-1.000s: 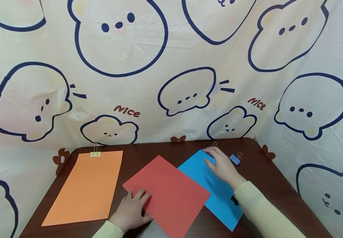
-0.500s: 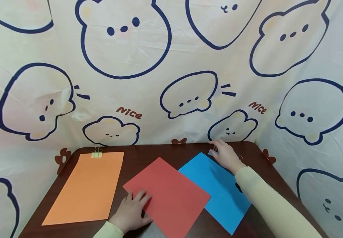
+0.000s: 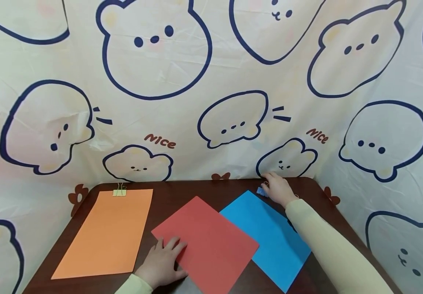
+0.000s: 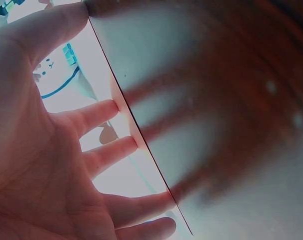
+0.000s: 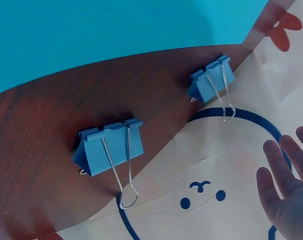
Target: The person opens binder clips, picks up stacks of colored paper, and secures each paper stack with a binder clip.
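In the head view, my left hand (image 3: 161,261) rests its fingertips on the left edge of a red sheet of paper (image 3: 211,245). The left wrist view shows that hand (image 4: 66,150) with spread fingers, their tips meeting a thin straight edge. My right hand (image 3: 278,190) reaches to the far right table edge, beside a blue binder clip (image 3: 262,191). Its fingers (image 5: 274,157) look loose in the right wrist view, apart from that clip (image 5: 211,82). A second blue binder clip (image 5: 111,150) stands nearby. Partly under the red sheet lies a blue sheet (image 3: 266,241).
An orange sheet (image 3: 106,232) lies on the left of the dark brown table (image 3: 174,194), with a yellow binder clip (image 3: 119,192) at its top edge. A white cartoon-printed curtain (image 3: 182,159) hangs right behind the table's far edge.
My right hand has moved away from over the blue sheet's top corner to the far binder clip. My left hand stays on the red sheet. The head view has tilted up slightly.
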`<state>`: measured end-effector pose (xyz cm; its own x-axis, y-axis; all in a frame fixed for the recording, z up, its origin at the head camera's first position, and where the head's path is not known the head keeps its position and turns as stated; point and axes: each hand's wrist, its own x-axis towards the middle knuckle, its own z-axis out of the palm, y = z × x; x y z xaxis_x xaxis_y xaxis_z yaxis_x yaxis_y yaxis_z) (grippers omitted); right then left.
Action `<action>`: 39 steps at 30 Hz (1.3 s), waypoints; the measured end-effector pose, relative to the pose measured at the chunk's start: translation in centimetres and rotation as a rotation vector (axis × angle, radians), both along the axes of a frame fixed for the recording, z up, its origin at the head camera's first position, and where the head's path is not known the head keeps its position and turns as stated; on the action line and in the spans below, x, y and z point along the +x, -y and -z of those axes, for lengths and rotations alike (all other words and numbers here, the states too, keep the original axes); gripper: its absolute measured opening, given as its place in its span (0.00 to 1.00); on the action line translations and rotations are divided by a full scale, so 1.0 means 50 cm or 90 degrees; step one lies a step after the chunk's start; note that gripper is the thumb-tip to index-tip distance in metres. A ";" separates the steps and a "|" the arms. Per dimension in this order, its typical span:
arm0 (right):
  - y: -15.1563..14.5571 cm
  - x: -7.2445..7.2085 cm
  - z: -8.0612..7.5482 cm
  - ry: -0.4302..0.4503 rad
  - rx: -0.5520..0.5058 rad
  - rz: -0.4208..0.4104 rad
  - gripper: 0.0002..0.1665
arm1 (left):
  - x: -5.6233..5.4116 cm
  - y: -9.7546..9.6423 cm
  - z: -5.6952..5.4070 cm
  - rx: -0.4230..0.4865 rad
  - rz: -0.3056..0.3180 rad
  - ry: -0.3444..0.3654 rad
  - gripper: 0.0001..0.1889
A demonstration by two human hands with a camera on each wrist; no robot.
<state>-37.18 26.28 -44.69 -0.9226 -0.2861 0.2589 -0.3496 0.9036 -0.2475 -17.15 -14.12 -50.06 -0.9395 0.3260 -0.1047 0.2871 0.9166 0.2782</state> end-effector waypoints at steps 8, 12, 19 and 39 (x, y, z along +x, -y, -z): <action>-0.007 -0.037 0.021 0.053 0.009 0.036 0.29 | -0.004 0.000 0.000 -0.015 -0.004 0.013 0.41; -0.008 -0.051 0.036 0.066 0.018 0.045 0.29 | -0.006 0.000 -0.001 -0.012 -0.005 0.020 0.41; -0.017 -0.067 0.058 0.090 0.024 0.069 0.34 | -0.004 -0.001 -0.001 -0.008 0.002 0.021 0.41; -0.021 -0.085 0.083 0.139 0.023 0.087 0.28 | -0.003 0.002 0.004 -0.013 -0.001 0.020 0.41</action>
